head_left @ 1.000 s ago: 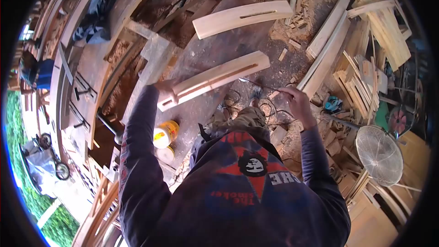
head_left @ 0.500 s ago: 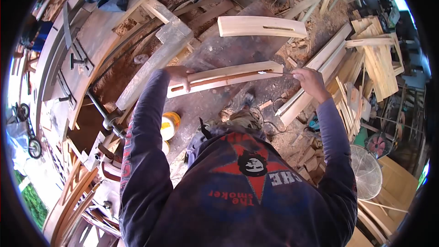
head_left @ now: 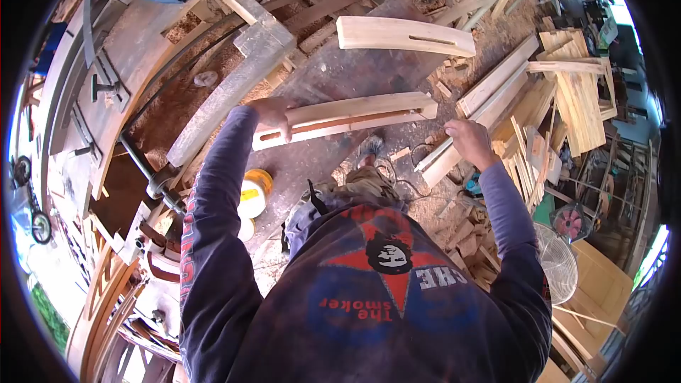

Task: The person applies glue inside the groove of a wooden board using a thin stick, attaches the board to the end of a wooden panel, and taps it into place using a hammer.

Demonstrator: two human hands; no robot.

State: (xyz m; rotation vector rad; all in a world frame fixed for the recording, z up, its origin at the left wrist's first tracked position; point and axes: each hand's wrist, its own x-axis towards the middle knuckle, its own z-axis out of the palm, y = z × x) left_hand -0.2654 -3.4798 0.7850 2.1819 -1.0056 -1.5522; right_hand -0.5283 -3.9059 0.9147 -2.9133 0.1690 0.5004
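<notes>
My left hand (head_left: 272, 115) is wrapped over the left end of a pale wooden piece (head_left: 347, 108), which has a long groove along its near side. Close to the piece's right end, my right hand (head_left: 468, 140) is closed around a thin tool that is hard to make out; its tip reaches toward the groove's right end. Beyond the held piece, a second curved wooden piece (head_left: 397, 34) with a short slot lies on the dark work surface (head_left: 319, 74).
A yellow-and-white tub (head_left: 254, 191) stands left of my legs. Long boards (head_left: 496, 78) and offcuts lie at the right, with a round fan (head_left: 556, 262) below them. Clamps (head_left: 104, 88) rest on the curved bench at the left. Wood shavings cover the floor.
The tool in my right hand has moved from beside my legs to the groove's right end. The wooden piece has tilted closer to level, with my left hand still on it.
</notes>
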